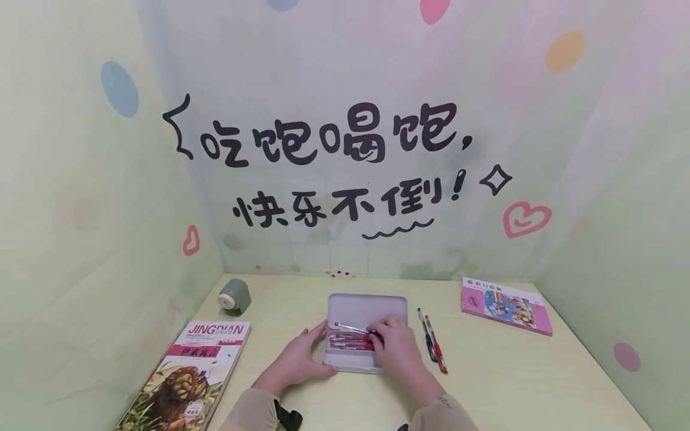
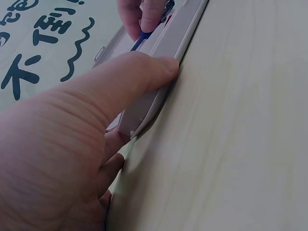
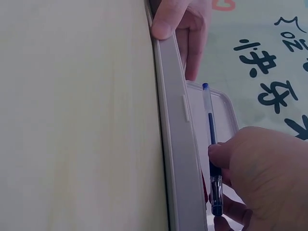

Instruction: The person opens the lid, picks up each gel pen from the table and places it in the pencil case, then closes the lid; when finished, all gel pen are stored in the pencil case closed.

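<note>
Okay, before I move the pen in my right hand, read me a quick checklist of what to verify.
1. Lid open: ok, raised at the back of the pencil case.
2. Case held: ok, the left hand grips its left end, thumb at the front.
3. Grip on the held blue pen: ok, pinched in the fingers of the right hand, above the case.
4. All pens in the case: not ok; red pens lie inside, but another blue pen and a red one lie on the table to its right.
5. Room beneath the right hand: cannot tell, it hides that end.
</note>
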Tool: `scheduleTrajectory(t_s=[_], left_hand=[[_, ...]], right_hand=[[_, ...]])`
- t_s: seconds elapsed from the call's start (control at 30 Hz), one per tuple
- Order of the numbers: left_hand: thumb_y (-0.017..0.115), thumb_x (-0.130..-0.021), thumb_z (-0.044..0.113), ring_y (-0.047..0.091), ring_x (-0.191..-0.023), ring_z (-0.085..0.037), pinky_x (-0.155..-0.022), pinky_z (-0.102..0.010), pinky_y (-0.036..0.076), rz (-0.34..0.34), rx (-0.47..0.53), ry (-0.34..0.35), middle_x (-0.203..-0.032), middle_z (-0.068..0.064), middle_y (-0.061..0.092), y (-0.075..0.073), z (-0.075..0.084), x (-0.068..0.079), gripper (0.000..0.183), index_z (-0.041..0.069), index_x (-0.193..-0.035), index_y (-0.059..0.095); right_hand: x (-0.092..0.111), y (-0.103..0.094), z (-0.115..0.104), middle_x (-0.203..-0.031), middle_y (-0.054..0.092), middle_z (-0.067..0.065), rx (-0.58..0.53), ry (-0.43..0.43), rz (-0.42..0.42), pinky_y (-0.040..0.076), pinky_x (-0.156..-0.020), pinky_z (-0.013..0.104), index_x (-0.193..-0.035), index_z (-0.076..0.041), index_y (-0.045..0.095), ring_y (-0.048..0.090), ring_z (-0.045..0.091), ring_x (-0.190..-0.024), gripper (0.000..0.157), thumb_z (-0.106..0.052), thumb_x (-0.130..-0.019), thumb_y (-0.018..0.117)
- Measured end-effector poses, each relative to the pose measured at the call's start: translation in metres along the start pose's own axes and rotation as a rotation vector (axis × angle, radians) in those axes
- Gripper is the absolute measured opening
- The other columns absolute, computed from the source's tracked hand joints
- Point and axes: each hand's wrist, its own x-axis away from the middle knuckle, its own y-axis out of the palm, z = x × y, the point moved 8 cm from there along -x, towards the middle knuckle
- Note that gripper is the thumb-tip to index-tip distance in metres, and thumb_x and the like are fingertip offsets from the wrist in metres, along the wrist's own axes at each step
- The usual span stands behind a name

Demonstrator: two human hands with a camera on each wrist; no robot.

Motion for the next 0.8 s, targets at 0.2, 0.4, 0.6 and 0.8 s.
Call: scheduleTrajectory(t_s=[0.2,0.4,0.6,0.8], left_hand=[[0.097,-0.072,0.05,0.035,-0.158,-0.065,-0.128,-0.081,0.03,-0.003,-0.001,0.001,-0.169,-0.002,0.056,0.0,0.001,0.0,0.126,0.011,-0.174,0.032],[0.096,-0.072,0.051,0.037,-0.157,-0.065,-0.128,-0.081,0.031,-0.001,-0.008,0.004,-0.168,-0.002,0.057,0.0,0.001,0.0,0.126,0.011,-0.174,0.033],[0.096,-0.072,0.051,0.036,-0.157,-0.065,-0.128,-0.081,0.031,-0.001,-0.011,0.005,-0.169,-0.002,0.056,-0.001,0.001,-0.001,0.126,0.011,-0.174,0.032],[0.097,-0.073,0.049,0.035,-0.158,-0.064,-0.129,-0.08,0.03,-0.006,0.0,0.003,-0.168,-0.001,0.057,0.0,0.002,0.0,0.126,0.012,-0.174,0.032]], right_hand=[[0.0,0.005,-0.006,-0.102,0.071,-0.004,0.042,-0.023,-0.024,0.056,-0.089,0.043,-0.107,-0.022,0.085,0.062,0.019,-0.099,0.009,-0.021,-0.098,0.082],[0.001,0.002,-0.011,-0.098,0.069,-0.005,0.029,-0.049,-0.009,0.055,-0.087,0.043,-0.102,-0.021,0.085,0.062,0.018,-0.096,0.009,-0.015,-0.095,0.083],[0.001,0.003,-0.011,-0.099,0.07,-0.005,0.036,-0.038,-0.026,0.055,-0.088,0.042,-0.104,-0.021,0.085,0.061,0.017,-0.097,0.009,-0.018,-0.096,0.083],[0.001,0.002,-0.004,-0.106,0.073,-0.002,0.001,0.011,-0.038,0.058,-0.092,0.048,-0.109,-0.021,0.084,0.065,0.021,-0.103,0.011,-0.023,-0.098,0.082]])
